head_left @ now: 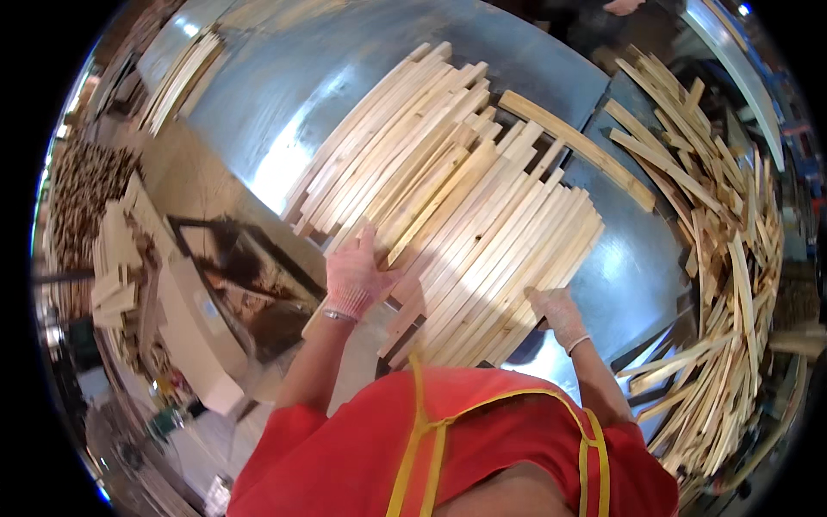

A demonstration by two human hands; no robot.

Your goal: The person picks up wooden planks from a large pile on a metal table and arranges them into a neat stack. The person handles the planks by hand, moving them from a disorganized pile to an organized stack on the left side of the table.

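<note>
A broad layer of pale wooden strips (482, 233) lies side by side in front of me, with uneven ends and a gap near its middle. My left hand (355, 274), in a light knit glove, rests on the strips at the left near that gap. Its thumb is spread away from the fingers. At the near right edge, my right hand (560, 315), also gloved, has its fingers bent around the outermost strip; their tips are partly hidden.
The strips lie on a shiny metal table (284, 103). One board (577, 151) lies crosswise behind them. A tangled heap of wood offcuts (732, 327) fills the right side. Several strips (183, 77) are stacked far left, above a dark-framed bin (250, 276). Another person's hand (622, 7) shows at the top.
</note>
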